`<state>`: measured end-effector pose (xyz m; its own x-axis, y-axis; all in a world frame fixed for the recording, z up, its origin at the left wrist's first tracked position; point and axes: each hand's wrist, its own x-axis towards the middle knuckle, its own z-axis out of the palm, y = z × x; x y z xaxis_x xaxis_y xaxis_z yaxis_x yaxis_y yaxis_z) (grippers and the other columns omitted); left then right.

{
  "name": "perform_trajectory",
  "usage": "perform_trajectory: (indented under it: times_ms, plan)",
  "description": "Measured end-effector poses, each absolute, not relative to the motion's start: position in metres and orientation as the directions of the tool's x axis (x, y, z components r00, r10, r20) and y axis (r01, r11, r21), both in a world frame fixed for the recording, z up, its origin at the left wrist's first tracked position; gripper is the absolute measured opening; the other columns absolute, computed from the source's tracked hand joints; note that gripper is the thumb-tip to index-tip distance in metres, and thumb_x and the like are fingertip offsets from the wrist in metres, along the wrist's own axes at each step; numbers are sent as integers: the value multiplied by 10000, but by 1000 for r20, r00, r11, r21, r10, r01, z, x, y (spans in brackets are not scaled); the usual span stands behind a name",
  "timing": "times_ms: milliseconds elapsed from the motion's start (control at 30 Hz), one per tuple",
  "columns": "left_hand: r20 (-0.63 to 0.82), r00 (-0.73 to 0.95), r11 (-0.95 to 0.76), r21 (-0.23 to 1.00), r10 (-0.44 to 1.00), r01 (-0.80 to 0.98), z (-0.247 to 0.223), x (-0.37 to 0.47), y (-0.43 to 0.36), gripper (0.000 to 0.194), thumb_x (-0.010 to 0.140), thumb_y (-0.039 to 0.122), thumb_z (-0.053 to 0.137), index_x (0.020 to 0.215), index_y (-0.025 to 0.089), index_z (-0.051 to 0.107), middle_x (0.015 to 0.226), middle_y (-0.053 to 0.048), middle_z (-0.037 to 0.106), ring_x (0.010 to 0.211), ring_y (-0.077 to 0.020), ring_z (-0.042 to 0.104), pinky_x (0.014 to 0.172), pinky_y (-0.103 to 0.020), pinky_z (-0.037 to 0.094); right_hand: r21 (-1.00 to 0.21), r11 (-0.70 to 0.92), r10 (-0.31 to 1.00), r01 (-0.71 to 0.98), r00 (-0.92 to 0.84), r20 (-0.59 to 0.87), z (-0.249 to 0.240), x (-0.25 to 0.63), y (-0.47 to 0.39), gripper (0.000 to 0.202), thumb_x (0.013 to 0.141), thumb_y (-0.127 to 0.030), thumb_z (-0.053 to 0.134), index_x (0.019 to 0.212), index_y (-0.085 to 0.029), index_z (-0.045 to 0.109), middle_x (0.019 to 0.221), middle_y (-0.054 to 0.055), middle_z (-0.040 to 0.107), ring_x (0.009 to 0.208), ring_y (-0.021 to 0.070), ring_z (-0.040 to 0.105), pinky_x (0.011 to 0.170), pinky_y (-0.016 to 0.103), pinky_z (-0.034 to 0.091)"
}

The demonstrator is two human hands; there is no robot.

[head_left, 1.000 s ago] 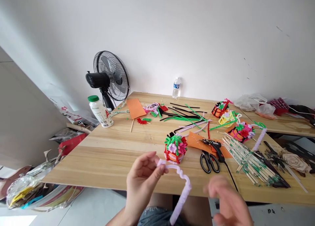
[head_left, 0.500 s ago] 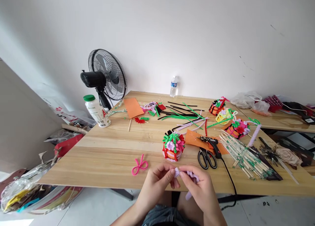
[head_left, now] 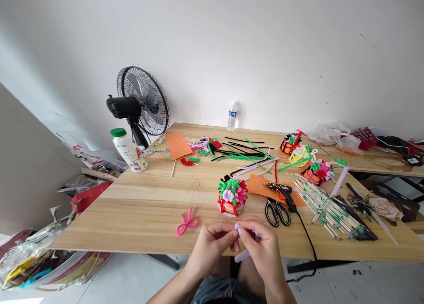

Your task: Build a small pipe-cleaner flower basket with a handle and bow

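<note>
Over the table's front edge, my left hand (head_left: 217,242) and my right hand (head_left: 260,244) meet, both pinching a lilac pipe cleaner (head_left: 242,256). A small bit of it shows between the fingertips, and a straight tail sticks out below my right hand; the rest is hidden by the fingers. Just beyond my hands stands a small basket (head_left: 232,198) of red, orange and lilac pipe cleaners, topped with green, pink and lilac flowers. A pink pipe-cleaner bow (head_left: 187,222) lies to the left of my hands.
Scissors (head_left: 277,212) and a glue gun (head_left: 281,191) with a trailing cord lie right of the basket. Farther right is a bundle of wrapped sticks (head_left: 327,209). Loose pipe cleaners (head_left: 245,152) spread behind. A white bottle (head_left: 129,150) and a fan (head_left: 142,103) stand at the left.
My fingertips have drawn closer around the lilac pipe cleaner, covering more of it. Its tail has swung left beneath my right hand. The view has shifted slightly.
</note>
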<state>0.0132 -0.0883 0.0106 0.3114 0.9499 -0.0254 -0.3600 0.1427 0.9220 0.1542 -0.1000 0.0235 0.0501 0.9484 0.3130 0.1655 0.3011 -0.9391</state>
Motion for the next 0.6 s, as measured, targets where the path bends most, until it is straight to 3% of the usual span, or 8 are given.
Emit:
perform_trajectory:
  times_ms: [100,300,400,433,500,567,600]
  plan:
    - [-85,292,204,891,952,-405,5,16,-88,311,735,420,755,742,114,698,537,-19,633,502,-99,549,543,-216,437,-919,348,936,187,-15,351,27,157,-99,114,845,-217,629,842,-221,743,810,35,694,726,171,670,607,262,570]
    - [-55,144,108,915,988,-390,-1,19,-91,352,734,471,739,744,131,652,608,-14,637,573,-115,575,586,-228,474,-779,497,843,382,-2,537,22,146,-116,176,878,-141,572,935,-215,722,811,47,697,718,153,668,642,235,556]
    - [-16,166,70,942,986,-328,-5,10,-93,340,746,464,729,773,132,659,653,-23,634,598,-126,585,596,-240,485,-801,461,882,382,-99,460,16,161,-117,216,875,-231,601,1072,-229,690,966,71,708,856,184,680,741,272,565]
    - [0,181,57,950,984,-308,-7,5,-94,335,761,461,716,773,132,656,656,-20,622,584,-122,579,582,-237,479,-821,426,904,381,-150,400,13,174,-111,281,847,-303,642,1115,-227,676,1032,84,702,904,206,678,765,293,566]
    - [29,200,27,962,979,-273,-12,-5,-96,327,790,456,688,762,134,644,686,-14,597,545,-103,557,545,-225,457,-843,298,952,448,-72,298,10,211,-88,268,870,-409,573,968,-204,716,973,96,710,830,215,681,685,298,564]
    - [65,228,-12,974,971,-226,-17,-15,-97,311,818,442,661,767,136,638,730,-17,583,548,-97,549,545,-225,450,-753,5,891,658,339,302,6,256,-53,293,866,-393,540,942,-170,712,957,126,712,829,237,669,737,338,544]
    - [88,249,-39,980,965,-196,-20,-18,-98,299,832,432,648,773,139,637,742,-21,580,571,-104,553,563,-230,455,-668,-164,851,726,447,276,4,278,-34,270,829,-353,572,962,-164,712,1004,140,706,909,260,657,804,358,524]
